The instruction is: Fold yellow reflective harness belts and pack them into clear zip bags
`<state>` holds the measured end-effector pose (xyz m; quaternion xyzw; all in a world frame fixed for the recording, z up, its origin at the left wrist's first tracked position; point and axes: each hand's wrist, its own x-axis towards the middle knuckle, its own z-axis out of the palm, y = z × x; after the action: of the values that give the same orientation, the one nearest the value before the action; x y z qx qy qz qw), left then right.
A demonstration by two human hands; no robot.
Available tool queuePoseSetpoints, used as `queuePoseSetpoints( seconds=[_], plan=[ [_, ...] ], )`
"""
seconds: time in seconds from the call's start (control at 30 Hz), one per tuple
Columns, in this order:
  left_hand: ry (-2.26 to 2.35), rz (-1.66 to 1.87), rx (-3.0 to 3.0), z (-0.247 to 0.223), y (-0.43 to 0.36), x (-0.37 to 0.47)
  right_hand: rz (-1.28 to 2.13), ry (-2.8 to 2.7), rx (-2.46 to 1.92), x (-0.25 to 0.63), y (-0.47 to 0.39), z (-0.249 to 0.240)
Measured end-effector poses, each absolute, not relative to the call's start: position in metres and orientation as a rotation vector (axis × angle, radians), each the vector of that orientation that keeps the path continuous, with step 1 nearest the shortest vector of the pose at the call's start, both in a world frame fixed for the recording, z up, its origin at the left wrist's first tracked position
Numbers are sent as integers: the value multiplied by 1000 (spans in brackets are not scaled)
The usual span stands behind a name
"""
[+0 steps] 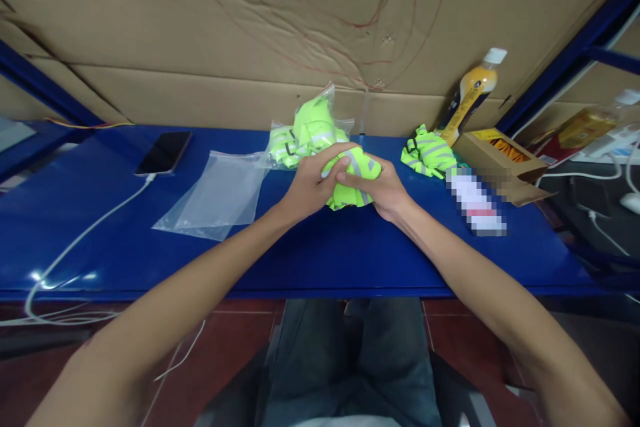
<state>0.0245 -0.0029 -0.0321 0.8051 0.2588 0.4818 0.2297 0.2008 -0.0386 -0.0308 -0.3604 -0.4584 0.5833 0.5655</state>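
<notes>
Between my two hands is a bundled neon-yellow reflective vest [354, 197] with grey stripes, held above the blue table. My left hand [316, 180] wraps its left side, thumb pressed on the front. From the right, my right hand [387, 187] grips the same bundle, its thumb crossing toward the left one. Just behind my hands, clear bags with folded yellow vests [314, 121] are heaped against the cardboard. Flat clear zip bags [217, 190] lie to the left of my left hand. Another crumpled yellow vest [429, 152] rests to the right, apart from my right hand.
A phone [163, 152] on a white cable lies at the left of the blue table [320, 260]. On the right stand a yellow drink bottle [470, 95], an opened cardboard box [493, 163] and a blurred-out item [477, 203]. A cardboard wall [200, 33] closes the back.
</notes>
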Motion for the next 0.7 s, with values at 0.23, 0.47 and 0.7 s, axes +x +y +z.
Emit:
queuePoseSetpoints(
  seconds=[0.23,0.47,0.7],
  plan=[
    [768,1314,2057,-30,-6,29,1374,-1049,-880,198,-38,-30],
    [1710,1420,2218,32,10,-26,1216,-983,-898,213,-25,-27],
    [2354,-147,1838,48,31,-99,1172,-929,-898,224,-16,-28]
  ],
)
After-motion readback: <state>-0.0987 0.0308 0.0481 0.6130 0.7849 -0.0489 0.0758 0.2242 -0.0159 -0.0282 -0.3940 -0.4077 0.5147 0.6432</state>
